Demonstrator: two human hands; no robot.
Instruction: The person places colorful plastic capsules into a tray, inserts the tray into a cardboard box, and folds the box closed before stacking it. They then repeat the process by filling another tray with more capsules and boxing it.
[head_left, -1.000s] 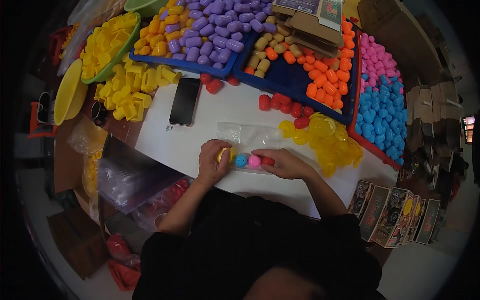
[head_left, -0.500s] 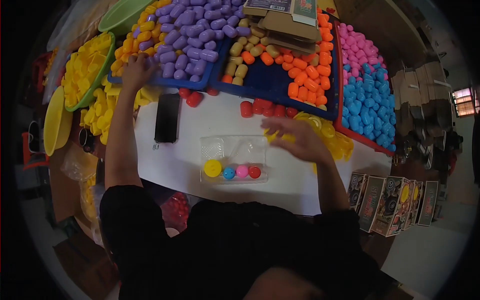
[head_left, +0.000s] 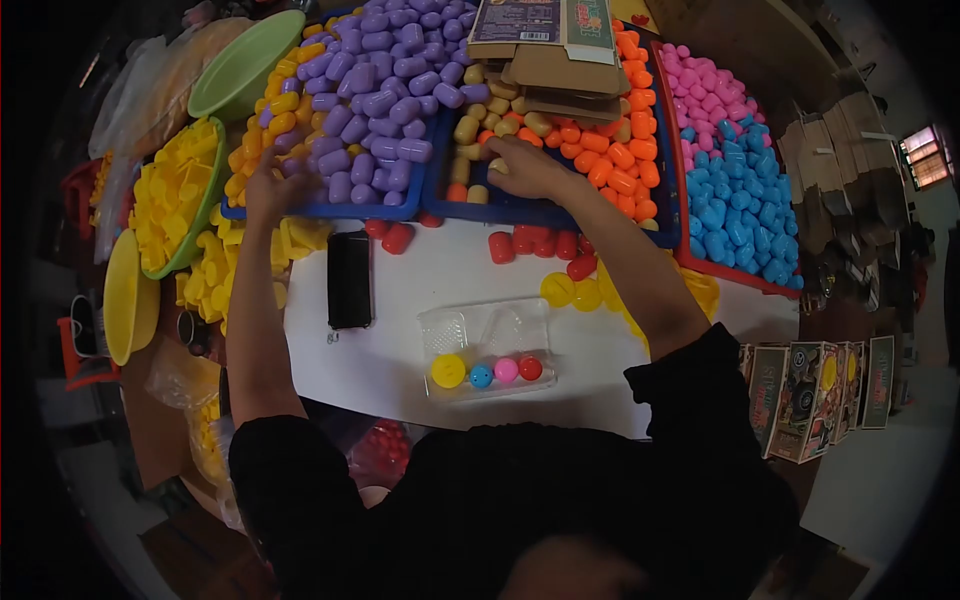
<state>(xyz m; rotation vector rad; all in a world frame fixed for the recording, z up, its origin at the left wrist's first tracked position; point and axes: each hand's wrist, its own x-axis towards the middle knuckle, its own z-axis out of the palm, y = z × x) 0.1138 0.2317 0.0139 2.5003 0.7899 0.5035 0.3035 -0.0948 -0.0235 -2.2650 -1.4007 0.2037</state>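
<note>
My left hand [head_left: 272,188] is at the front left of the left blue tray, among orange-yellow capsules [head_left: 283,103] and purple capsules [head_left: 365,130]. Its fingers are blurred and partly hidden, so what they hold cannot be told. Over the middle tray, my right hand [head_left: 532,170] has its fingers closed on a tan capsule [head_left: 498,166], with more tan capsules around it. Between my arms, a clear plastic blister tray [head_left: 487,325] lies on the white table [head_left: 395,365]. Along its near side sit a yellow piece [head_left: 448,371], a blue one [head_left: 481,376], a pink one [head_left: 507,370] and a red one [head_left: 531,369].
A black phone [head_left: 349,280] lies left of the blister tray. Red capsules [head_left: 533,240] and yellow discs [head_left: 585,292] lie behind it. Flattened boxes [head_left: 560,72] rest over the middle tray. A red tray [head_left: 740,270] holds pink and blue pieces; printed boxes [head_left: 805,395] stand right.
My right hand has moved from above the yellow discs up to the tan capsules. My left hand remains by the left tray, with its fingers shifted. The whole view has shifted slightly.
</note>
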